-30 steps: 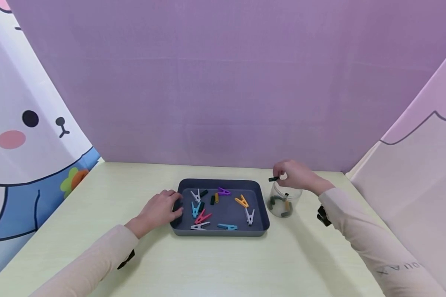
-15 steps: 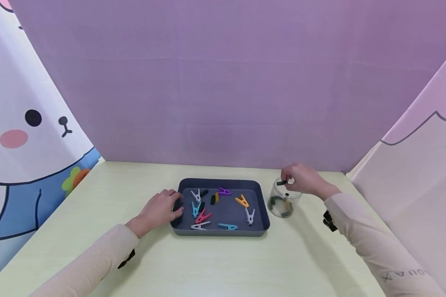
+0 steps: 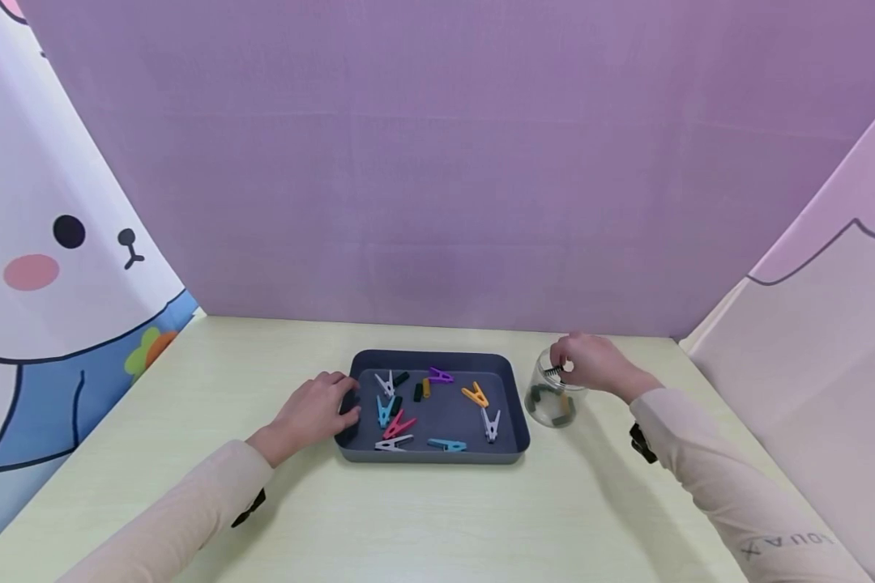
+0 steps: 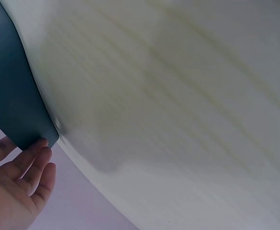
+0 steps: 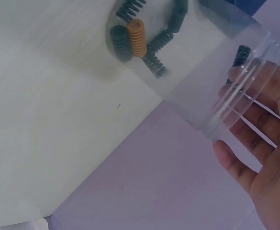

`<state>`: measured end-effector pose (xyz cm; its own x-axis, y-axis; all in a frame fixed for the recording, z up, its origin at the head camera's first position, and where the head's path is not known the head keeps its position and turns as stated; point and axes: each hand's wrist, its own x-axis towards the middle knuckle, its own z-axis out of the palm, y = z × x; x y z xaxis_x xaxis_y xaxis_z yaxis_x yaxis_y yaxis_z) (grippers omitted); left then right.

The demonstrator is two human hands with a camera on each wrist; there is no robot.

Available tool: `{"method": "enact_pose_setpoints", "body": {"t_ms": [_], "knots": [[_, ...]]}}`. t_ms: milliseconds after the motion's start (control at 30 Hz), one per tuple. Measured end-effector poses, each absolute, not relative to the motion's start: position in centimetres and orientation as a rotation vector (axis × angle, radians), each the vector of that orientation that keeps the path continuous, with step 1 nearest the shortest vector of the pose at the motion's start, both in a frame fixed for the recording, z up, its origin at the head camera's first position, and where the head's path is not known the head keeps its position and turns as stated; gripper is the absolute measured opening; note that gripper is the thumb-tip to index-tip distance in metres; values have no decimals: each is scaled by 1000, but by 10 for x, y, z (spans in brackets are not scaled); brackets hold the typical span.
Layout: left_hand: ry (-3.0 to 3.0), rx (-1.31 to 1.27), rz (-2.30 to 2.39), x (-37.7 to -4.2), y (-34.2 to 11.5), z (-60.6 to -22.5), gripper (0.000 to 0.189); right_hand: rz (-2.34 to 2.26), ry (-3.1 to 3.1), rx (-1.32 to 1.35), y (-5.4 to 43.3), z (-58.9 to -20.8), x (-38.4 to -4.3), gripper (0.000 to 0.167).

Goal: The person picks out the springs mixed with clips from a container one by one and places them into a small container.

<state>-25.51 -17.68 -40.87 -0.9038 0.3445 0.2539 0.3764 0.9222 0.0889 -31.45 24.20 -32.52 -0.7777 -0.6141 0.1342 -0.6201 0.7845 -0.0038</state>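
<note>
Curling over the nine o'clock rim, the left hand (image 3: 313,411) likely steadies the tray (image 3: 437,457); beyond three o'clock stands a jar (image 5: 197,72), a dark spring (image 5: 241,55) pinched in its mouth by the right hand (image 3: 596,364), best lowered deeper before release.

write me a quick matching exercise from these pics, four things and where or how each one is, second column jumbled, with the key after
Column one
1. left hand
2. right hand
3. clear jar
4. purple clip

Column two
A. lying inside the grey tray
B. pinching a dark spring
C. touching the tray's left edge
D. standing on the table with several springs inside

Right pairs
1-C
2-B
3-D
4-A
</note>
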Motion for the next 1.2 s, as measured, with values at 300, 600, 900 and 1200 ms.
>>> {"method": "enact_pose_setpoints", "body": {"t_ms": [300, 600, 900, 1200], "knots": [[-2838, -547, -208, -255, -178, -410, 38, -12, -2799, 994, 242, -331, -314, 14], [-2834, -555, -209, -256, -178, -410, 39, -24, -2810, 991, 244, -331, -314, 14], [-2830, -555, -216, -256, -178, -410, 38, 20, -2825, 991, 244, -329, -315, 14], [-2827, -553, -230, -256, -178, -410, 38, 71, -2803, 976, 240, -322, -316, 13]]}}
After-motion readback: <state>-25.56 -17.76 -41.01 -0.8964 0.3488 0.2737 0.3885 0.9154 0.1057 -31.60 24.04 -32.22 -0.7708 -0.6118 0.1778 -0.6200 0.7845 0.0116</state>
